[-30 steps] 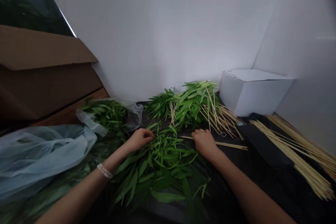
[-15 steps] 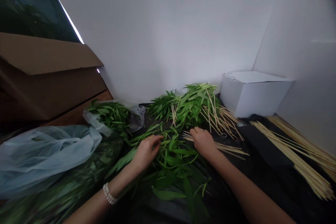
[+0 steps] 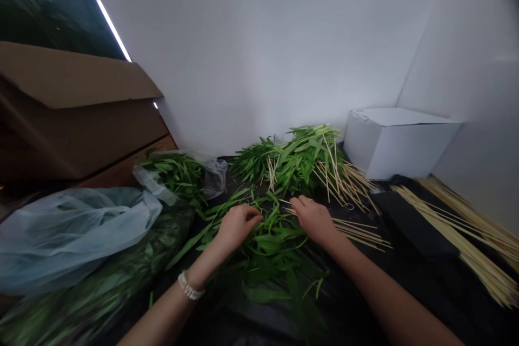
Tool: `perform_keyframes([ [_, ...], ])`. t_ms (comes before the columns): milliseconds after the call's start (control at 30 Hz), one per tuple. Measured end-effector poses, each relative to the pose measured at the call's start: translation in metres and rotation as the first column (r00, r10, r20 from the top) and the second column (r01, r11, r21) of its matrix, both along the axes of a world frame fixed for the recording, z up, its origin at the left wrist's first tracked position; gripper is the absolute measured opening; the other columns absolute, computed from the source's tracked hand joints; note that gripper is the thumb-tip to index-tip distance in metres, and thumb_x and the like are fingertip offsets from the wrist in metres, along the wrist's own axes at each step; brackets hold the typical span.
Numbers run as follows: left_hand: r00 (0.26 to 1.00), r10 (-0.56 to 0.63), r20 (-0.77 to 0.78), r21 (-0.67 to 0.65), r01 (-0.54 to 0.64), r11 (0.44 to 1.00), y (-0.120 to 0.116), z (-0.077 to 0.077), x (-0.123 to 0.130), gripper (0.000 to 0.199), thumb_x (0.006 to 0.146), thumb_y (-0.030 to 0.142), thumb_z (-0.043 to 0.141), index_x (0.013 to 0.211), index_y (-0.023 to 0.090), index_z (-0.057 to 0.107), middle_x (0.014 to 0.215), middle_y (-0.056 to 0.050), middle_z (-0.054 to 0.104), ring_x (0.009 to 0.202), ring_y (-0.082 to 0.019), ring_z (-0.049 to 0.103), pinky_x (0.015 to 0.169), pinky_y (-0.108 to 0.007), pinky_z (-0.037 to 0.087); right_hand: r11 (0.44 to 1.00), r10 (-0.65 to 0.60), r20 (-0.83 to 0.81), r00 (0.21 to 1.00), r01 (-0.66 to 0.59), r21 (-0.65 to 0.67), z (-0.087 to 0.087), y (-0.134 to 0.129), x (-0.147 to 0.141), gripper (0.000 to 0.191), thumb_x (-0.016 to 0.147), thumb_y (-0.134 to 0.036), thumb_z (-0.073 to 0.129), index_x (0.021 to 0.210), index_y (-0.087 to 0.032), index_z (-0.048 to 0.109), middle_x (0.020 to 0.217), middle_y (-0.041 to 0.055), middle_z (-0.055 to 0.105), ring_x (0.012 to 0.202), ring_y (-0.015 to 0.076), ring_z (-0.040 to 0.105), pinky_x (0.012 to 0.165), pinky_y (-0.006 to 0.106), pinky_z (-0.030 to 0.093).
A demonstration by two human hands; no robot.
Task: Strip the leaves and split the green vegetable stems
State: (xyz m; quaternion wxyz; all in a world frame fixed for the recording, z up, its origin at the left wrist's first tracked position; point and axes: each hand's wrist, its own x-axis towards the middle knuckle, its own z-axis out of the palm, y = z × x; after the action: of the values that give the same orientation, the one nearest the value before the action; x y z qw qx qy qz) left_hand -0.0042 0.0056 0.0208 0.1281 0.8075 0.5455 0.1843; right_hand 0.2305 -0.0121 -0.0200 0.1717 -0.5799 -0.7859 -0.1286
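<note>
Sticks (image 3: 359,231) thin, straight under R hand (image 3: 314,218); lvs (image 3: 275,240) long, pointed.

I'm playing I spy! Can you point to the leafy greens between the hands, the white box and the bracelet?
Leafy greens (image 3: 274,241), head view: a leaf near the middle.
White box (image 3: 407,147), head view: its wide front side.
Bracelet (image 3: 189,287), head view: middle of its band.

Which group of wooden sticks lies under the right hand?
The small, fanned group of pale wooden sticks beside the front green leaves: the right hand partly covers it. The rear sticks and rightmost bundles lie apart from that hand.
</note>
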Motion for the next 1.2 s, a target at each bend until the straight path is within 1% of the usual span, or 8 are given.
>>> perform_keyframes([
  [233, 0.971, -0.015, -0.237, -0.093, -0.007, 0.996, -0.003, -0.001, 0.009, 0.019, 0.071, 0.024, 0.067, 0.088, 0.027, 0.075, 0.088, -0.004, 0.074, 0.084, -0.023, 0.065, 0.066, -0.027, 0.04, 0.962, 0.269, 0.013, 0.963, -0.267, -0.061, -0.002, -0.007, -0.014, 0.03, 0.087, -0.007, 0.048, 0.112, -0.021, 0.058, 0.098, 0.0056, 0.06, 0.091, 0.0182, 0.052, 0.071, 0.025, 0.037],
  [400, 0.966, 0.082, -0.244, -0.01, -0.087, 0.996, 0.0, 0.039, -0.016, 0.014, 0.073, 0.022, 0.063, 0.082, 0.026, 0.073, 0.085, -0.004, 0.073, 0.079, -0.021, 0.065, 0.063, -0.026, 0.038, 0.931, 0.341, 0.076, 0.937, -0.325, -0.166, -0.009, -0.005, -0.019, 0.022, 0.088, -0.01, 0.05, 0.102, -0.02, 0.063, 0.093, 0.0063, 0.06, 0.09, 0.0193, 0.052, 0.071, 0.026, 0.039],
  [567, 0.969, 0.17, 0.177, 0.106, -0.19, 0.976, 0.009, 0.073, -0.032, 0.015, 0.074, 0.03, 0.066, 0.085, 0.021, 0.072, 0.084, -0.004, 0.073, 0.077, -0.02, 0.065, 0.069, -0.027, 0.044, 0.936, 0.336, 0.084, 0.938, -0.323, -0.144, -0.01, -0.004, -0.017, 0.026, 0.085, -0.006, 0.051, 0.103, -0.021, 0.064, 0.092, 0.0057, 0.061, 0.089, 0.0197, 0.052, 0.073, 0.027, 0.04],
  [633, 0.873, 0.103, 0.477, 0.003, -0.12, 0.993, 0.011, 0.066, -0.026, 0.019, 0.072, 0.031, 0.07, 0.085, 0.018, 0.071, 0.082, -0.005, 0.073, 0.076, -0.018, 0.065, 0.072, -0.026, 0.046, 0.95, 0.309, 0.102, 0.946, -0.301, -0.088, -0.007, -0.002, -0.013, 0.028, 0.084, -0.004, 0.051, 0.104, -0.019, 0.064, 0.092, 0.0066, 0.061, 0.089, 0.0202, 0.052, 0.075, 0.028, 0.04],
  [733, 0.556, 0.191, 0.809, -0.298, 0.108, 0.948, 0.012, 0.036, -0.005, 0.026, 0.067, 0.029, 0.078, 0.087, 0.014, 0.069, 0.082, -0.007, 0.074, 0.074, -0.016, 0.067, 0.071, -0.024, 0.05, 0.981, 0.175, 0.116, 0.978, -0.183, 0.064, -0.002, 0.0, -0.004, 0.029, 0.084, -0.002, 0.05, 0.107, -0.013, 0.064, 0.09, 0.0091, 0.062, 0.087, 0.0216, 0.052, 0.075, 0.029, 0.04],
  [867, 0.246, 0.449, 0.859, -0.507, 0.286, 0.813, 0.01, -0.009, 0.019, 0.029, 0.069, 0.021, 0.079, 0.095, 0.012, 0.07, 0.094, -0.011, 0.074, 0.076, -0.013, 0.069, 0.068, -0.02, 0.052, 0.959, 0.028, 0.084, 0.996, -0.051, 0.279, 0.001, 0.002, 0.004, 0.034, 0.086, -0.004, 0.048, 0.117, -0.009, 0.06, 0.089, 0.0093, 0.062, 0.082, 0.0206, 0.053, 0.068, 0.029, 0.039],
  [1000, 0.182, 0.476, 0.86, -0.51, 0.323, 0.797, 0.008, -0.028, 0.023, 0.022, 0.074, 0.017, 0.076, 0.094, 0.011, 0.07, 0.095, -0.012, 0.074, 0.075, -0.013, 0.07, 0.067, -0.019, 0.054, 0.93, 0.077, 0.079, 0.994, -0.1, 0.355, -0.004, -0.002, -0.001, 0.039, 0.09, -0.008, 0.046, 0.127, -0.016, 0.055, 0.083, 0.0044, 0.06, 0.068, 0.0157, 0.052, 0.06, 0.028, 0.035],
  [1200, 0.207, 0.464, 0.861, -0.508, 0.344, 0.79, 0.005, -0.03, 0.021, 0.023, 0.071, 0.02, 0.078, 0.092, 0.01, 0.072, 0.091, -0.012, 0.075, 0.071, -0.012, 0.069, 0.063, -0.017, 0.052, 0.924, 0.184, 0.099, 0.978, -0.206, 0.321, -0.011, -0.008, -0.012, 0.04, 0.09, -0.008, 0.046, 0.127, -0.019, 0.057, 0.082, 0.0033, 0.06, 0.065, 0.0133, 0.052, 0.06, 0.026, 0.034],
])
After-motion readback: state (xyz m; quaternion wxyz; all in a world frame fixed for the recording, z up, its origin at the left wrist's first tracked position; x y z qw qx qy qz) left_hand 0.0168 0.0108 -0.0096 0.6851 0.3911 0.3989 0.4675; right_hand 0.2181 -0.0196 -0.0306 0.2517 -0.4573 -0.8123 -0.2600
